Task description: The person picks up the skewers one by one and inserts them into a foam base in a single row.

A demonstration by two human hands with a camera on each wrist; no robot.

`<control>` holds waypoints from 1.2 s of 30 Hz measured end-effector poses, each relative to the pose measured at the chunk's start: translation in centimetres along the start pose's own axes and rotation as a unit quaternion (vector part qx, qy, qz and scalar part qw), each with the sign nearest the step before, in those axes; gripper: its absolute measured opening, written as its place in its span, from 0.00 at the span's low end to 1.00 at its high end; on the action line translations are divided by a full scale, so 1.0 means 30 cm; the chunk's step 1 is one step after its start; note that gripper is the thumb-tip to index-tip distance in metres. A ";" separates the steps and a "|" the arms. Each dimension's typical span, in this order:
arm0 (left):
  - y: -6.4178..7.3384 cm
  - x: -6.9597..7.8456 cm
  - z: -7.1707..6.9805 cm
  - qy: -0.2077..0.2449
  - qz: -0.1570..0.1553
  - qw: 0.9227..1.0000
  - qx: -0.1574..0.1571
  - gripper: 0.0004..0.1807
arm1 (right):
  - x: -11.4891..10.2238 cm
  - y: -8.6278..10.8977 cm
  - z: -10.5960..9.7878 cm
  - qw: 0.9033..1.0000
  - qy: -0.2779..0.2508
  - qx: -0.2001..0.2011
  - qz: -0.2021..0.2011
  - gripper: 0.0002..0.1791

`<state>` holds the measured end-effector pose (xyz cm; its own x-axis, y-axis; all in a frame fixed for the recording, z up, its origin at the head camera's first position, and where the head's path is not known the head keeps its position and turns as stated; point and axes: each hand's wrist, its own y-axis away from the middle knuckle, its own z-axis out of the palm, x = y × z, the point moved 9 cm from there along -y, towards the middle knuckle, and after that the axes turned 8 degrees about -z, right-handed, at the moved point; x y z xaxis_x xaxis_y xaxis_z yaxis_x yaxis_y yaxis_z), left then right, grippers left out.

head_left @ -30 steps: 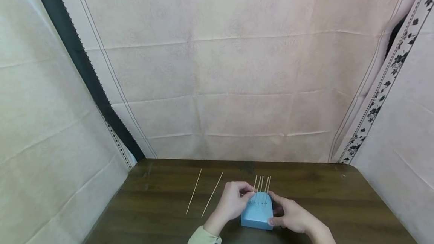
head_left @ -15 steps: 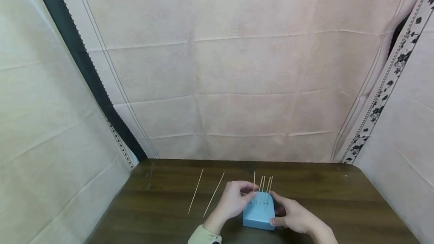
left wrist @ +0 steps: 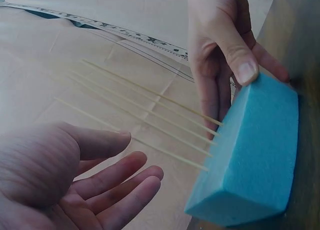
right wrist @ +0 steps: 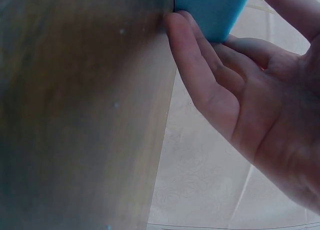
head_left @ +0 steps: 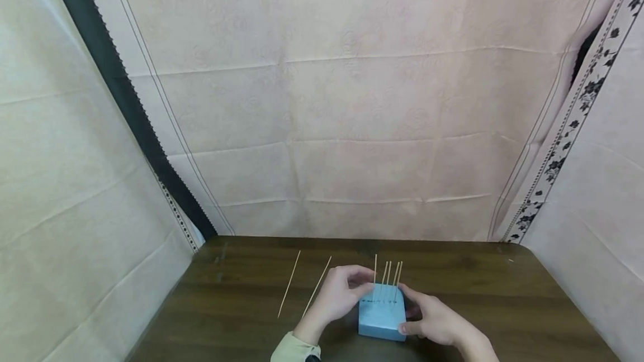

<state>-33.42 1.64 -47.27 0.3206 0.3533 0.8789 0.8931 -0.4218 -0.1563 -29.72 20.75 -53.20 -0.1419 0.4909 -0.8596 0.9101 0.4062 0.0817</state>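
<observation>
A light blue foam block (head_left: pixel 381 322) stands on the table, with several thin wooden skewers (left wrist: pixel 150 111) stuck in a row into its top. My right hand (head_left: pixel 436 318) grips the block from the right, thumb at the near corner and fingers along the far side. Beside the leftmost skewer (head_left: pixel 375 268) is my left hand (head_left: pixel 338 296), its fingers loosely bent. The left wrist view shows a gap between that thumb (left wrist: pixel 102 142) and the fingers, with nothing pinched there. In the right wrist view, fingertips (right wrist: pixel 181 27) lie against the block's lower edge.
Two loose skewers lie on the dark wooden table (head_left: pixel 241 306) to the left: one farther out (head_left: pixel 289 285), the other (head_left: pixel 318 284) partly behind my left forearm. Pale cloth (head_left: pixel 352 127) hangs behind the table and on both sides.
The leftmost skewer went from leaning to nearly upright. My left hand has let go of it and drawn slightly left. The right hand keeps its hold on the block.
</observation>
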 end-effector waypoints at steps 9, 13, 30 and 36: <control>0.013 -0.077 -0.039 -0.016 -0.030 0.999 -0.014 0.09 | -0.001 -0.001 0.001 1.000 0.008 0.003 0.003 0.55; 0.033 -0.108 -0.050 -0.033 -0.038 0.998 -0.031 0.08 | 0.000 0.002 -0.001 1.000 0.009 0.004 0.003 0.55; 0.097 -0.290 -0.188 0.083 -0.088 0.990 -0.073 0.14 | -0.008 0.002 0.003 1.000 0.011 0.013 0.003 0.55; 0.068 -0.360 -0.316 0.114 -0.103 0.987 -0.047 0.17 | -0.002 0.002 0.003 1.000 0.008 0.010 0.007 0.55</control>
<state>-38.07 -10.95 -52.81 0.0464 0.2467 0.9680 0.8949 -0.4409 0.0695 -29.63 20.69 -53.18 -0.1357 0.5085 -0.8503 0.9196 0.3841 0.0829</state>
